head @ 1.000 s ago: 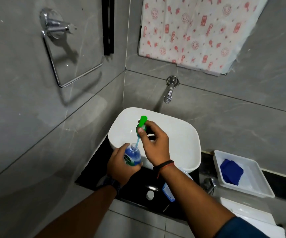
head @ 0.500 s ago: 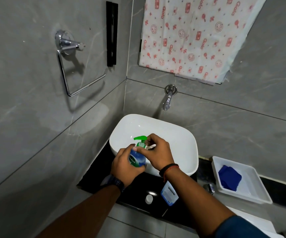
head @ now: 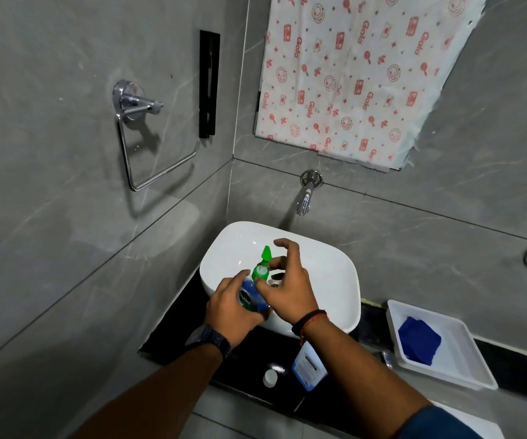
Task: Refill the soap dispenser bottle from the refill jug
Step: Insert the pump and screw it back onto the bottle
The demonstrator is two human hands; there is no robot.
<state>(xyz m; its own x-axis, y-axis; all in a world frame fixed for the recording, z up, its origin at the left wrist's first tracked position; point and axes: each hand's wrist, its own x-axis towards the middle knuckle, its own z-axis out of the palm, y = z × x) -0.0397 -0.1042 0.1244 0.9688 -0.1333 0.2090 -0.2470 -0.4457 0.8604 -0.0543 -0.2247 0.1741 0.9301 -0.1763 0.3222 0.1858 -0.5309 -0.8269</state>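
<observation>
Grey marble-look wall tiles (head: pixel 65 217) are enclosing the white basin (head: pixel 335 274). A chrome tap (head: pixel 306 194) is projecting above the basin; a towel ring (head: pixel 148 147) is hanging to the basin's upper left.

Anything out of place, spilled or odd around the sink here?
No spill shows. Two oddities: a small white round cap lies loose on the black counter beside the blue-labelled refill jug, so the jug may be uncapped. A red-patterned white sheet hangs askew on the wall above the tap.

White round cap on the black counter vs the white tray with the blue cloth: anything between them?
Head view: a blue-and-white refill jug lies between cap and tray.
</observation>
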